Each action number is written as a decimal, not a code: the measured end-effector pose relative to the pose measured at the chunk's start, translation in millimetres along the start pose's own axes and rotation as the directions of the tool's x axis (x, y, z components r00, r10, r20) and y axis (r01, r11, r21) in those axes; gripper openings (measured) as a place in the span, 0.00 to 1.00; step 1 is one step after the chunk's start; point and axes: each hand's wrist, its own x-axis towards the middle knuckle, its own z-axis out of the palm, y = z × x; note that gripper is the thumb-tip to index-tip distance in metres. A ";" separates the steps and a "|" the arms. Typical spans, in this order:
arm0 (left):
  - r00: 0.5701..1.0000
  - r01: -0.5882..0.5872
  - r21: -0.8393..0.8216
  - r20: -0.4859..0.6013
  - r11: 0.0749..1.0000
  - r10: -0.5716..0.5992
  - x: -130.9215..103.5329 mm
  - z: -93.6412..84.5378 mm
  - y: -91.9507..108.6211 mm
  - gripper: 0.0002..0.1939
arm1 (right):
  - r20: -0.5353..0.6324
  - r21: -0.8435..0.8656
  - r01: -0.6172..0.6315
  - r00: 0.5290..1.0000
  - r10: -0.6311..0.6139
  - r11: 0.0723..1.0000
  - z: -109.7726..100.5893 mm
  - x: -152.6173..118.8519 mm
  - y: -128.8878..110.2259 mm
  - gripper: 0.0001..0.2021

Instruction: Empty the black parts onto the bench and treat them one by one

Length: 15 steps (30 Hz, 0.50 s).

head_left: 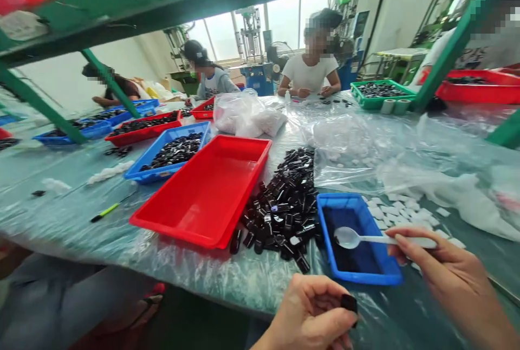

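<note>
Left hand (311, 306), yours: fingers curled, thumb and forefinger pinching 1 black piece (349, 303), just in front of the table edge. Your right hand (450, 269): partly closed, gripping 1 white spoon (377, 239) by the handle. Spoon bowl sits over 1 small blue tray (361, 277), dark inside; can't tell if it touches the bottom. Right of that tray, loose white pieces (396, 213), too many to count. Left of it, 1 heap of black pieces (280, 209), overlapping, uncountable. Next to your heap, 1 big red tray (203, 193). Past that, 1 larger blue tray (152, 175) of black pieces, 1 yellow-green pen (106, 212) nearby. Farther off, 1 green tray (377, 102), 2 white rolls (395, 106) by it. Three people (311, 76) across from you.
</note>
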 end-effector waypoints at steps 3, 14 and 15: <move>0.999 -0.017 0.079 0.037 0.997 0.014 2.0 -4.0 3.8 0.19 | 0.056 0.114 -0.030 0.998 0.024 0.993 2.3 5.6 -6.1 0.17; 0.998 -0.056 0.117 0.044 0.992 0.051 1.2 -3.3 9.1 0.18 | 0.155 0.156 -0.002 0.988 -0.022 0.988 -3.2 -2.2 10.1 0.10; 0.998 -0.055 0.124 0.043 0.991 0.050 1.3 -3.8 8.7 0.18 | 0.157 0.153 0.003 0.987 -0.027 0.988 -3.4 -2.4 10.1 0.10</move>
